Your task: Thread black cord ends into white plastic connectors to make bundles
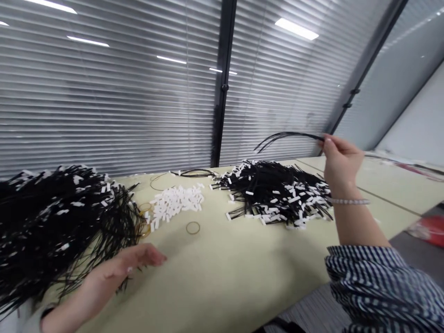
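Raised above the table at the right, my right hand [342, 159] is closed on a few thin black wires [289, 134], which arch out to the left. Below it lies a heap of black wires with white connectors [270, 185]. My left hand [135, 261] hovers low over the table, fingers loosely stretched and holding nothing I can see. Right beside it, a bigger pile of black wires [52, 222] covers the table's left side, with loose strands under the hand. Small white connectors [176, 201] are gathered between the two piles.
A rubber band [193, 227] lies on the pale table [222, 277], and yellowish bands [144, 222] sit by the left pile. A coiled black wire [196, 173] rests near the back edge, below window blinds [111, 101]. Something red [432, 230] is at the far right.
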The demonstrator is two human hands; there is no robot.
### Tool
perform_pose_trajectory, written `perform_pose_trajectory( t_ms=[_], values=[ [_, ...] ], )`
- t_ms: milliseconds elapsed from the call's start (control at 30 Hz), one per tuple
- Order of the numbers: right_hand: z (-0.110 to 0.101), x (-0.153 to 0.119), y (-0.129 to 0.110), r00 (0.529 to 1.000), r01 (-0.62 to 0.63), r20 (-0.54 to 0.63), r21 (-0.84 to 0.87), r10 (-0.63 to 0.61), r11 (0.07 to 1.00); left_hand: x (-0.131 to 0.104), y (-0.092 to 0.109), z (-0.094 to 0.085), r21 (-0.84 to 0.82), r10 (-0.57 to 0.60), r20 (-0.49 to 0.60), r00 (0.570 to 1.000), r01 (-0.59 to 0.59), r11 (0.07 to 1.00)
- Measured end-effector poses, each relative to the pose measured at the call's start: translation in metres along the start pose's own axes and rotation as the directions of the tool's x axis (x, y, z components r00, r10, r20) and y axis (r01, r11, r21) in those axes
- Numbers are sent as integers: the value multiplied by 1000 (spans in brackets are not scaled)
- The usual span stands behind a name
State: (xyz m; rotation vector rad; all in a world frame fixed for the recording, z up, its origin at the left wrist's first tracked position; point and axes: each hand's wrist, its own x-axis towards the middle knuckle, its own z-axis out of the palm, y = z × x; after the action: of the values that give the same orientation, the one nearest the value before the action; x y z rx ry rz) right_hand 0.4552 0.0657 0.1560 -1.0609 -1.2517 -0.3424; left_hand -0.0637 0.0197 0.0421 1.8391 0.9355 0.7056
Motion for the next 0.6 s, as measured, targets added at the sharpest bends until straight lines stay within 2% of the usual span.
perform_pose_trajectory(
  t_ms=[33, 100, 200, 267, 333, 400, 433, 500, 600],
  values=[
    [-5, -5, 12, 1000, 11, 29, -66, -10, 998, -1, -6, 3, 10, -33, 12, 999, 33, 999],
    [-11, -24, 29, 987, 51, 160, -180, -22, 982, -3, -14, 9, 34, -41, 52, 998, 40, 999],
    [-2, -67, 38, 922, 167, 385, -296, -43, 940, -7, -17, 21, 99, -41, 53, 998, 36, 994],
    [13, -96, 36, 833, 257, 552, -312, -46, 915, -11, -18, 30, 179, -54, -2, 999, 53, 982],
    [29, -121, 33, 712, 325, 701, -286, -34, 902, -14, -21, 39, 270, -36, -24, 999, 41, 962],
    [42, -135, 30, 629, 352, 777, -274, -9, 895, -17, -25, 45, 361, -1, -32, 999, 12, 932],
    [46, -139, 29, 604, 354, 797, -277, 7, 893, -18, -28, 46, 401, 26, -37, 999, -9, 916],
    [50, -139, 29, 589, 339, 807, -303, 50, 891, -18, -35, 47, 465, 115, -52, 992, -77, 882],
    [47, -123, 32, 610, 284, 778, -393, 151, 874, -15, -49, 44, 528, 285, -31, 958, -227, 818]
  ],
)
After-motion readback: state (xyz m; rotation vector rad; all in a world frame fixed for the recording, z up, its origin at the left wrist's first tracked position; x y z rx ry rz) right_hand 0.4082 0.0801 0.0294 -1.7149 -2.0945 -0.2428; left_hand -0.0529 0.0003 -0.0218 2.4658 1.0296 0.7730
